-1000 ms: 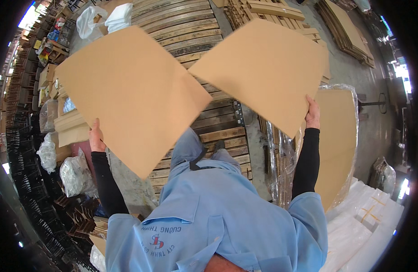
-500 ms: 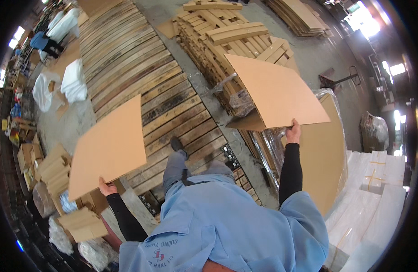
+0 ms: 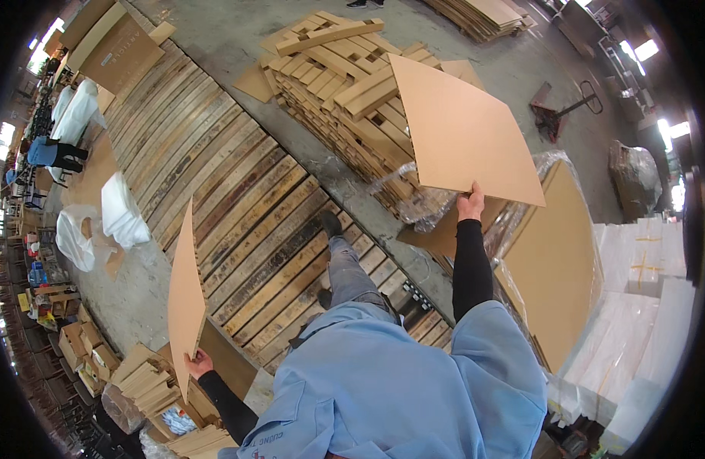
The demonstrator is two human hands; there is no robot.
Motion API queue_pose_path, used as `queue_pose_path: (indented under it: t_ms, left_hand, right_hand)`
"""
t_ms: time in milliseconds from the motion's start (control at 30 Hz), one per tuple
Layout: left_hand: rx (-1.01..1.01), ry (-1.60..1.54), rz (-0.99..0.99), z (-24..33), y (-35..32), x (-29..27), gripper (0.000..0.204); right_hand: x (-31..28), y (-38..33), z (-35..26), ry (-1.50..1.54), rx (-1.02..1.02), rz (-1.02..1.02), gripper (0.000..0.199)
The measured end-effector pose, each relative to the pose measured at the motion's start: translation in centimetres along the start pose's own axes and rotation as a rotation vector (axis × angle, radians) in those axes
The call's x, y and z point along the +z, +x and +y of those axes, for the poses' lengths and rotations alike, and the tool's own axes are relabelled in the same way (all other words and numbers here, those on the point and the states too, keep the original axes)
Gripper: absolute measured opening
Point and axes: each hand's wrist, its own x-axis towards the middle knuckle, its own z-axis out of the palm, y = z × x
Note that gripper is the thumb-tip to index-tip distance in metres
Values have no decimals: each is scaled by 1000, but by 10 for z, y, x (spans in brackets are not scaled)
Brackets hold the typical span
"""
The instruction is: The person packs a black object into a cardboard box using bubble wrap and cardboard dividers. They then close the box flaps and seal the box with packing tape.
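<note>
In my left hand (image 3: 199, 364) is a flat cardboard sheet (image 3: 186, 302), gripped near its lower edge and turned almost edge-on. My right hand (image 3: 470, 203) pinches the lower edge of a second, larger-looking cardboard sheet (image 3: 467, 130), its broad tan face toward me. Both arms are spread wide. Behind and below the right sheet, a brown cardboard piece (image 3: 436, 239) partly shows beside crumpled clear plastic wrap (image 3: 430, 206). The fingers on the far side of each sheet are hidden.
I stand on a slatted wooden walkway (image 3: 245, 206). Beyond it rises a pile of cardboard strips (image 3: 329, 76). Plastic-wrapped board (image 3: 559, 260) and white wrapped blocks (image 3: 635, 306) are at right, a pallet jack (image 3: 550, 118) farther off. White foam sheets (image 3: 123, 210) and cartons (image 3: 85, 348) lie left.
The left sheet has swung from face-on to nearly edge-on. The right sheet has risen and tilted, with my right hand slightly farther left. My view and legs have shifted along the walkway.
</note>
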Motion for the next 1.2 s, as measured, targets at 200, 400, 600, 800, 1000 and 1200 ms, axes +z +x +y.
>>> queue_pose_path:
  t_ms: [200,400,600,800,1000,1200]
  left_hand:
    - [0,-11,-47,-16,-3,98,23]
    - [74,52,-133,-43,-15,188,20]
    - [24,-11,-210,-76,-17,274,18]
    - [20,-52,-419,-90,35,381,23]
    - [63,-91,-550,-75,99,552,31]
    - [-19,-142,-707,-46,175,709,39]
  right_hand:
    - [36,87,127,-133,128,276,26]
    - [90,26,277,-584,489,-210,25]
    - [258,-115,372,-1289,753,-534,40]
    - [404,-111,471,-1263,924,-830,48]
    - [616,-175,566,-1066,1183,-1080,63]
    - [759,-321,677,-1113,1003,-1441,58]
